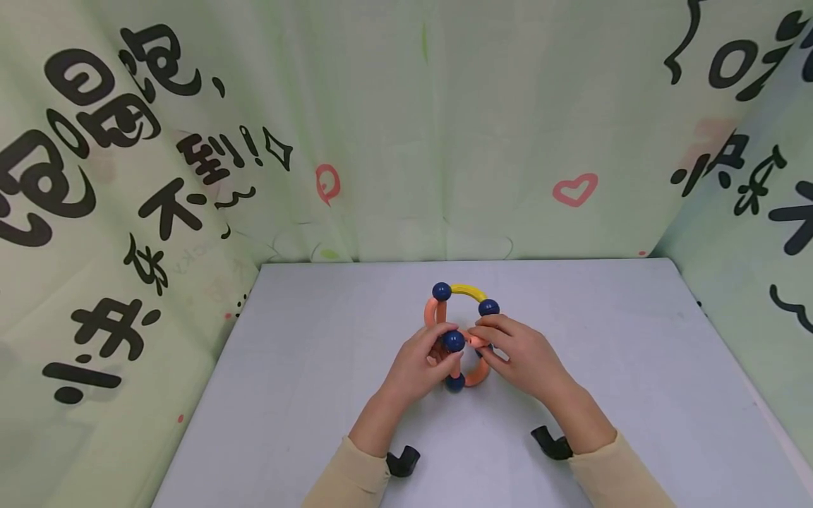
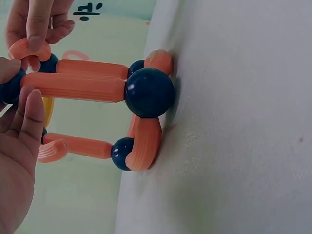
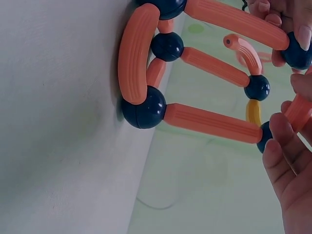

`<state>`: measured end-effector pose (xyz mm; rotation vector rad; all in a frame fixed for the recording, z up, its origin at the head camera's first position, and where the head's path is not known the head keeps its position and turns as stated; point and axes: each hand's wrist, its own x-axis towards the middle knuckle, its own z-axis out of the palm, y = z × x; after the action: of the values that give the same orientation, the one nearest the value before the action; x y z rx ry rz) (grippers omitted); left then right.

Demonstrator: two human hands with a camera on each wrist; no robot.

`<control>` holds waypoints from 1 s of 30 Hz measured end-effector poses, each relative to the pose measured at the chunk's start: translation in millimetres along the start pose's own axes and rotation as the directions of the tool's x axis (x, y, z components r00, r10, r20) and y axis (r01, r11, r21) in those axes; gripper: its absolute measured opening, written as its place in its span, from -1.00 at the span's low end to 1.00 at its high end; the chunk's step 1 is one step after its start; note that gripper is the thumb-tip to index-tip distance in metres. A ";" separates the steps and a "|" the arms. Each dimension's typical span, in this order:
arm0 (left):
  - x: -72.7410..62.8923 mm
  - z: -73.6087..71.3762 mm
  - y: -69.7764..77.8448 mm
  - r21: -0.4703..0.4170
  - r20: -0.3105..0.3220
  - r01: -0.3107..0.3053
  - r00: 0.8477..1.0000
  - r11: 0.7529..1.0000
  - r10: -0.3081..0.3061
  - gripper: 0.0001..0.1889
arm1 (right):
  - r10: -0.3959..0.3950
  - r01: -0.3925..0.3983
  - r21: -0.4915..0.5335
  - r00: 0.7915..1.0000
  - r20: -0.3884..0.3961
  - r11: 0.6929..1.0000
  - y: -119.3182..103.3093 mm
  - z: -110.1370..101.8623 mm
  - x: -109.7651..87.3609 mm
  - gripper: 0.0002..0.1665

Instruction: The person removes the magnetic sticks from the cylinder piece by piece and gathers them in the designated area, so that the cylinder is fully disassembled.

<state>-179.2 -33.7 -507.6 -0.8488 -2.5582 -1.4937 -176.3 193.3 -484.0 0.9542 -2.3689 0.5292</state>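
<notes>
A frame of magnetic rods and balls stands on the table (image 1: 305, 395). Curved orange rods (image 3: 138, 53) link blue balls (image 2: 149, 92) at its base, and straight orange rods (image 2: 73, 87) rise to blue balls above. Between two far upper balls arches a yellow curved rod (image 1: 468, 290). My left hand (image 1: 413, 367) grips the near upper blue ball (image 1: 454, 341) between thumb and fingers. My right hand (image 1: 527, 356) pinches a short curved orange rod (image 2: 29, 48) beside the right upper ball (image 3: 265, 137). Another curved orange rod (image 3: 246, 53) sticks out from the far left upper ball, one end free.
Black curved pieces (image 1: 404, 461) show at both sleeve cuffs. A pale green curtain (image 1: 394, 127) with black lettering and red hearts hangs behind the table and along both sides. The table's back edge lies just beyond the frame of rods.
</notes>
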 end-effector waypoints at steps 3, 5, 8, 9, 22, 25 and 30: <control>-0.2 0.5 -0.2 0.005 -0.008 -0.006 1.000 1.000 0.006 -0.55 | -0.003 0.003 0.006 1.000 0.007 1.000 0.1 -0.1 -0.5 -0.46; -0.3 0.7 -0.1 0.013 -0.008 -0.011 1.000 1.000 0.011 -0.55 | -0.006 0.006 0.016 1.000 0.013 1.000 0.4 -0.3 -1.2 -0.45; -0.6 0.5 0.1 0.025 -0.009 -0.015 1.000 1.000 0.015 -0.55 | -0.014 0.014 0.034 1.000 0.021 0.999 1.0 -0.7 -2.6 -0.46; -0.8 0.4 0.3 0.028 -0.009 -0.015 1.000 1.000 0.015 -0.55 | -0.016 0.015 0.040 1.000 0.022 0.999 1.4 -0.6 -3.3 -0.48; -1.0 1.5 -2.3 0.027 0.001 -0.035 0.999 0.999 0.035 -0.55 | -0.043 0.042 0.038 0.999 0.013 0.998 5.5 6.0 -7.7 -0.44; -1.1 1.8 -3.0 0.028 -0.001 -0.039 0.999 0.999 0.039 -0.54 | -0.057 0.056 0.020 0.998 0.024 0.998 6.5 7.1 -8.0 -0.71; -1.2 1.6 -2.4 0.031 0.003 -0.039 0.999 0.999 0.039 -0.54 | -0.042 0.045 -0.045 0.997 0.071 0.998 6.9 7.7 -8.4 -0.59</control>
<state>-179.0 -33.9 -510.7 -0.8915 -2.5437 -1.4395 -178.6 198.2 -496.2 1.0167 -2.4055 0.4286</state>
